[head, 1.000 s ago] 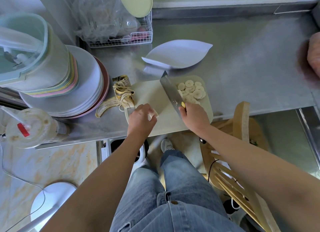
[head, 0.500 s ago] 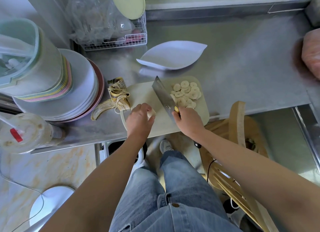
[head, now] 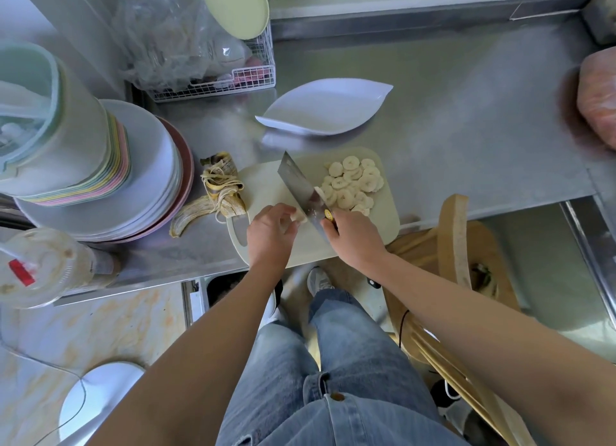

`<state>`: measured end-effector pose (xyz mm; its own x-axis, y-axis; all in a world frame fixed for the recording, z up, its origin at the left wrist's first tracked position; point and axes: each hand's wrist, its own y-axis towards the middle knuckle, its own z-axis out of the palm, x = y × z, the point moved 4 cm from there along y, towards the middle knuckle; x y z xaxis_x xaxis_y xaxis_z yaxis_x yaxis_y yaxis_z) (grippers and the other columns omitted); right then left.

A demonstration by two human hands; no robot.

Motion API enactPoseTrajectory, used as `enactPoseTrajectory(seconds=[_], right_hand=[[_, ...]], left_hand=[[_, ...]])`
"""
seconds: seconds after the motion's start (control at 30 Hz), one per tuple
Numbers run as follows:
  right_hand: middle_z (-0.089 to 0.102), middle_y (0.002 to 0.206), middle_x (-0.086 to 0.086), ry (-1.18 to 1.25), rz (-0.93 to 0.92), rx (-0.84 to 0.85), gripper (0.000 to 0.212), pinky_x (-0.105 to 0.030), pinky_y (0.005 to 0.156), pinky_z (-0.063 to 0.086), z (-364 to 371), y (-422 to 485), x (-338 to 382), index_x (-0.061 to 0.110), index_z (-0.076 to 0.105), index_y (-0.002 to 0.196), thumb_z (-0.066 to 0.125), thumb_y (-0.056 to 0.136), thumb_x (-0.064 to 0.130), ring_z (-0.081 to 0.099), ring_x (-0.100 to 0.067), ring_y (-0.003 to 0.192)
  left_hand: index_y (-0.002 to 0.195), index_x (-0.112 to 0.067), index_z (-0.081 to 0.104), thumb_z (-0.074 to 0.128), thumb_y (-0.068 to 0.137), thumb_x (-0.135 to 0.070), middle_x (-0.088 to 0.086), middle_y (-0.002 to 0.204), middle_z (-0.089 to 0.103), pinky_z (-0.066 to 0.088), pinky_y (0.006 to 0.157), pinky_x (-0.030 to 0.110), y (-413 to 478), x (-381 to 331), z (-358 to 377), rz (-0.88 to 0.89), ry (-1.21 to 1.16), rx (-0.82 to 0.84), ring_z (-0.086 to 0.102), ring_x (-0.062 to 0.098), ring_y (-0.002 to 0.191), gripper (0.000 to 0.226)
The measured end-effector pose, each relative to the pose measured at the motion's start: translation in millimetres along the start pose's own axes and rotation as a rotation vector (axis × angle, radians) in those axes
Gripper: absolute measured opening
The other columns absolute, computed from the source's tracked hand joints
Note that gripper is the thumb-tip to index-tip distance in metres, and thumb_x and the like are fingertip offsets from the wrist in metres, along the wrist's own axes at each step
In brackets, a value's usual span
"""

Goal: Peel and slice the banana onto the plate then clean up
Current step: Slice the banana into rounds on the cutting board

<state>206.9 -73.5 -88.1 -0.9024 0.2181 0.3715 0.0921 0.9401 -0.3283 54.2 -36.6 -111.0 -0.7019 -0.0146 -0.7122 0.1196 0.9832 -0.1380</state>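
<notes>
The left hand (head: 271,230) is at the near part of a pale cutting board (head: 263,185). Its fingers are curled and narrow, and the fingertips pinch the last short piece of banana (head: 299,216) and hold it on the board. The right hand (head: 354,237) is closed around the handle of a wide knife (head: 297,181). The fingers wrap the handle, so the handle is almost hidden and only a small yellow spot of it shows. The blade stands on its edge and runs diagonally over the board. Its near part is just to the right of the banana piece, between this piece and the cut slices.

The banana slices (head: 353,185) lie in a loose pile on the right half of the board, many of them overlapping. One slice seems to lean on the right side of the blade.

A white plate (head: 320,110) with pointed ends stands on the metal counter (head: 466,119), just behind the board. The banana peel (head: 216,192) lies on the counter at the left edge of the board. Further left there is a stack of plates (head: 153,165), and behind it a white wire basket (head: 240,79). A wooden chair (head: 453,242) stands on the floor, under the right arm.
</notes>
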Motion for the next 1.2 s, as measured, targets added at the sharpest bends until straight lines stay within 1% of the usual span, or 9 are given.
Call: enactPoseTrajectory(seconds=[0.1,0.2,0.3,0.4,0.63,0.77,0.9,1.07,1.2], right_hand=[[0.035,0.058,0.003,0.006,-0.017,-0.017,0.028,-0.032,0.057,0.03,-8.8,0.8,5.6,0.014,0.039,0.078,0.038,0.1,0.032,0.044,-0.024,0.062],[0.046,0.064,-0.004,-0.011,-0.056,-0.028,0.027,-0.032,0.056,0.033,-15.3,0.0,12.3,0.014,0.041,0.079,0.037,0.1,0.032,0.046,-0.026,0.061],[0.047,0.066,-0.007,-0.032,-0.067,-0.024,0.026,-0.031,0.056,0.033,-16.5,-1.8,16.2,0.014,0.04,0.079,0.037,0.099,0.031,0.046,-0.026,0.061],[0.044,0.064,-0.005,-0.046,-0.06,-0.023,0.025,-0.031,0.056,0.035,-16.1,-2.6,16.5,0.014,0.04,0.08,0.037,0.099,0.031,0.046,-0.027,0.062],[0.033,0.058,0.0,-0.062,-0.043,0.0,0.026,-0.031,0.057,0.032,-17.1,-2.9,16.6,0.013,0.038,0.079,0.037,0.099,0.029,0.044,-0.027,0.062],[0.046,0.07,-0.005,-0.059,-0.049,0.015,0.027,-0.031,0.059,0.035,-13.4,-2.7,18.4,0.012,0.043,0.082,0.035,0.1,0.03,0.056,-0.03,0.071],[0.048,0.073,-0.005,-0.064,-0.047,-0.003,0.033,-0.029,0.06,0.035,-8.5,-1.8,20.5,0.006,0.057,0.095,0.035,0.101,0.03,0.057,-0.028,0.074],[0.063,0.08,-0.011,-0.067,-0.035,-0.019,0.039,-0.029,0.058,0.034,5.2,5.1,20.0,0.006,0.06,0.094,0.034,0.102,0.035,0.062,-0.028,0.076],[0.065,0.082,-0.013,-0.044,-0.018,-0.014,0.039,-0.029,0.059,0.032,12.0,5.5,16.8,0.005,0.06,0.095,0.034,0.101,0.033,0.062,-0.031,0.077]], left_hand=[[0.09,-0.019,0.071,0.072,0.079,-0.02,-0.001,0.085,0.071,0.05,0.073,0.028,2.2,0.0,-1.4,-0.088,-0.078,0.009,0.064,0.015,0.077,0.012],[0.089,-0.02,0.071,0.073,0.079,-0.022,-0.002,0.086,0.072,0.05,0.073,0.028,3.5,-2.0,-0.7,-0.139,-0.072,0.006,0.065,0.016,0.079,0.01],[0.087,-0.022,0.07,0.073,0.079,-0.025,-0.003,0.086,0.072,0.05,0.071,0.028,3.6,-1.7,0.1,-0.163,-0.055,-0.003,0.065,0.015,0.08,0.009],[0.087,-0.024,0.07,0.073,0.079,-0.026,-0.004,0.086,0.071,0.05,0.07,0.027,3.7,-0.9,0.9,-0.173,-0.051,0.003,0.065,0.015,0.079,0.009],[0.088,-0.023,0.071,0.073,0.079,-0.026,-0.004,0.088,0.072,0.051,0.071,0.029,5.4,-0.4,0.9,-0.182,-0.022,0.017,0.065,0.016,0.081,0.009],[0.086,-0.02,0.072,0.073,0.08,-0.025,-0.003,0.088,0.072,0.05,0.072,0.028,5.7,-0.9,0.5,-0.184,-0.006,0.016,0.065,0.018,0.082,0.008],[0.085,-0.019,0.073,0.073,0.079,-0.025,-0.001,0.087,0.072,0.051,0.072,0.031,7.3,-1.7,0.7,-0.187,-0.001,0.02,0.065,0.02,0.081,0.008],[0.085,-0.017,0.074,0.074,0.078,-0.025,-0.001,0.085,0.072,0.052,0.074,0.034,7.9,-0.6,1.5,-0.191,-0.016,0.023,0.066,0.022,0.081,0.01],[0.084,-0.018,0.074,0.074,0.079,-0.03,-0.002,0.083,0.072,0.053,0.072,0.035,6.6,0.8,1.3,-0.2,-0.022,0.019,0.065,0.021,0.08,0.013]])
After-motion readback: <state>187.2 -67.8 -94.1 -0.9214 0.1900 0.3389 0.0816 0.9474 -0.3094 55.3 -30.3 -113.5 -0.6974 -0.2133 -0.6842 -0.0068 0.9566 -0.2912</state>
